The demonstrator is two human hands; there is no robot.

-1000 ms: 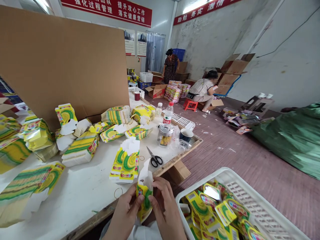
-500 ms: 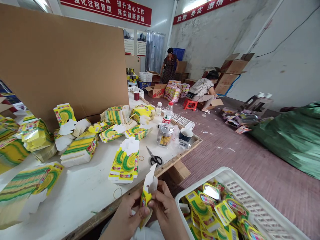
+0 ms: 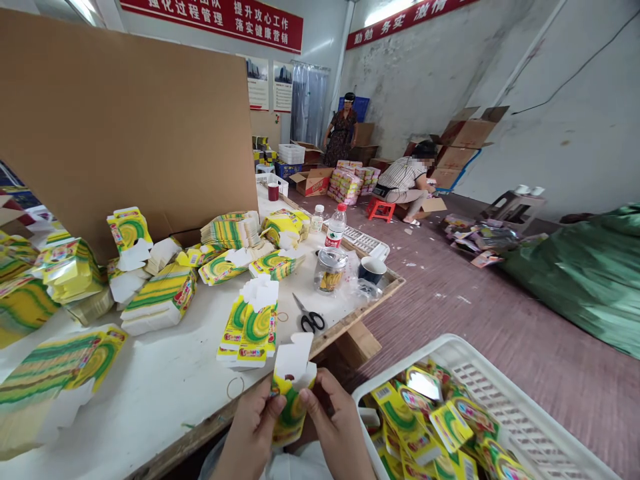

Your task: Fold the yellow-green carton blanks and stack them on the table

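Note:
Both my hands grip one small yellow and green carton (image 3: pixel 290 393) at the bottom middle of the view, just in front of the table edge. My left hand (image 3: pixel 253 433) pinches its left side with the thumb on the printed face. My right hand (image 3: pixel 337 430) pinches its right side. The carton's white top flaps stand open and point upward. A short stack of flat cartons (image 3: pixel 253 327) lies on the white table (image 3: pixel 165 373) just beyond my hands.
A white plastic basket (image 3: pixel 505 400) of finished cartons sits at my right. Scissors (image 3: pixel 310 320), a jar (image 3: pixel 330 270), a cup (image 3: pixel 373 270) and bottles stand on the table. Carton piles spread to the left before a big cardboard sheet (image 3: pixel 125 127). Two people work far back.
The carton has turned in my hands from edge-on to face-on. Its top flaps have spread open. The standing person at the back has straightened up and shifted right.

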